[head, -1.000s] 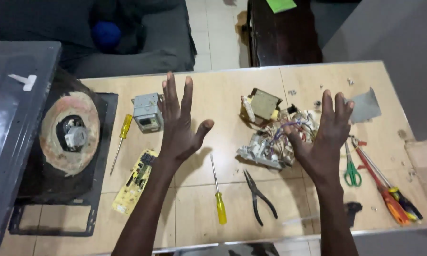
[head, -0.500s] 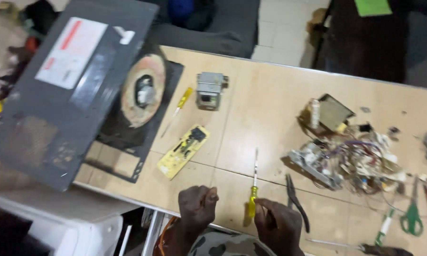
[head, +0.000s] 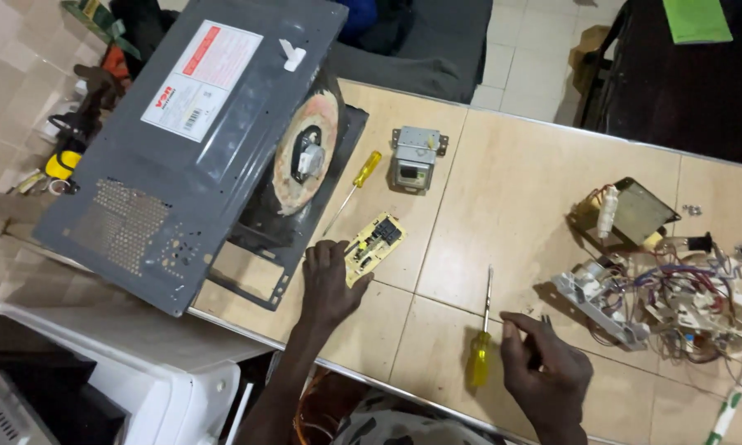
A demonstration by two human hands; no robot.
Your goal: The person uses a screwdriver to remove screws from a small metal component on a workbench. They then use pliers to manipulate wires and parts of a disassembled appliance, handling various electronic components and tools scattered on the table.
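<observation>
Two hands are low on the tan table (head: 536,189). The left hand (head: 328,284) lies flat, fingers spread a little, and holds nothing. Its fingertips touch the near left end of a small yellow circuit board (head: 373,245). The right hand (head: 544,371) is curled loosely, with fingers close together near a dark tool tip, but it cannot be told if it grips anything.

The yellow circuit board lies flat on the table, just right of the left hand and a bit farther away. It looks thin, stiff and light. It could likely snap or get scratched, and the little parts on top look easy to break. The bare edges look like the best place to pinch it, not the top.

A yellow-handled screwdriver (head: 480,342) lies just left of the right hand, not touching it. It looks hard and light, and its fat handle, at the near end, looks easy to grab.

Farther off lie a second screwdriver (head: 356,179) and a small grey metal box (head: 415,158). A big grey metal cover (head: 191,140) leans at the far left. A messy pile of wires and parts (head: 676,297) sits at the right.
</observation>
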